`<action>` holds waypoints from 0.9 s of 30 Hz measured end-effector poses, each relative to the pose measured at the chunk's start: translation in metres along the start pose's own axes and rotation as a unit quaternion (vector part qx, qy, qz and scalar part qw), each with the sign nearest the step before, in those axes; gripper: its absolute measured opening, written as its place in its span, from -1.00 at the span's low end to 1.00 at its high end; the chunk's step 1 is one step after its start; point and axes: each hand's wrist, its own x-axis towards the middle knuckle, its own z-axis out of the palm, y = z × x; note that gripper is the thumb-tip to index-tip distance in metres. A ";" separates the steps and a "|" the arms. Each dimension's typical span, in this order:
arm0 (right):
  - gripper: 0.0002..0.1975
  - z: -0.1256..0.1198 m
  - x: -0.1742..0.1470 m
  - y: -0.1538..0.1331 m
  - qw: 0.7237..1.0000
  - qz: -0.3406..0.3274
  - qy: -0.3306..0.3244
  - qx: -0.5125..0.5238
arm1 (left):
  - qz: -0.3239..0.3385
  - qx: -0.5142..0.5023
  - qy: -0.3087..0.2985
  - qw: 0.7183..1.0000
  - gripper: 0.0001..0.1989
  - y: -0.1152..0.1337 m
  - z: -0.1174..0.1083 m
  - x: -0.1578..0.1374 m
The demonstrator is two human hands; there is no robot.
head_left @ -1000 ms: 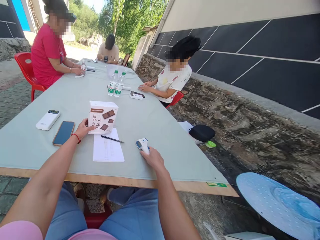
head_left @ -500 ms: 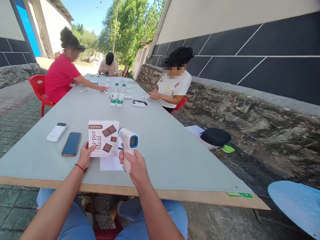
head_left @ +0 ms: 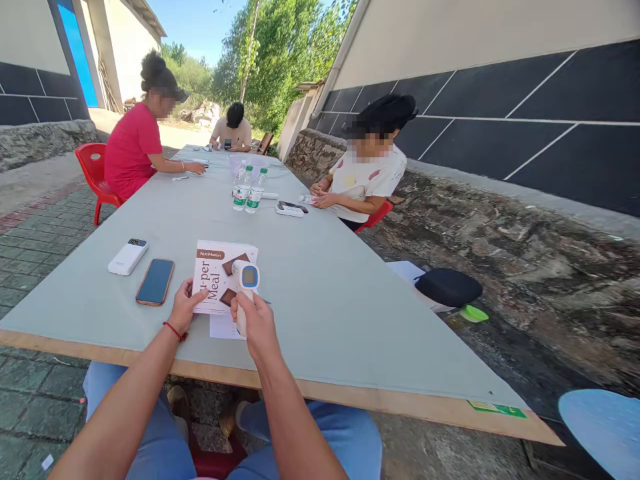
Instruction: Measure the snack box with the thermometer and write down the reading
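Note:
My left hand (head_left: 186, 304) grips the lower left side of a white and brown box (head_left: 210, 257) printed "NutriMotion" and "Meal". The box is held up over the near part of the table. In my right hand (head_left: 256, 325) is a white infrared thermometer gun (head_left: 241, 315), its blue-rimmed display facing me. The thermometer stands in front of the box's right side and hides part of its printing. Whether the two touch, I cannot tell. Beneath them a white sheet of paper (head_left: 223, 328) lies on the table, partly covered.
Left of my hands lie a phone (head_left: 155, 283) and a white power bank (head_left: 128, 257) on the grey table (head_left: 350, 320). Water bottles (head_left: 255, 192) stand farther off, near another phone (head_left: 293, 207). Three people sit around the table. A black cap-like item (head_left: 449, 287) is beyond its right edge.
The thermometer has moved left, from beside the box to in front of its right part. The view has shifted a little. The person in pink has drawn a hand back from a bottle.

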 end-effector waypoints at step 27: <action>-0.75 0.012 -0.004 -0.007 0.998 0.039 0.033 0.021 | -0.015 -0.013 -0.028 0.999 -0.35 0.006 -0.002 0.000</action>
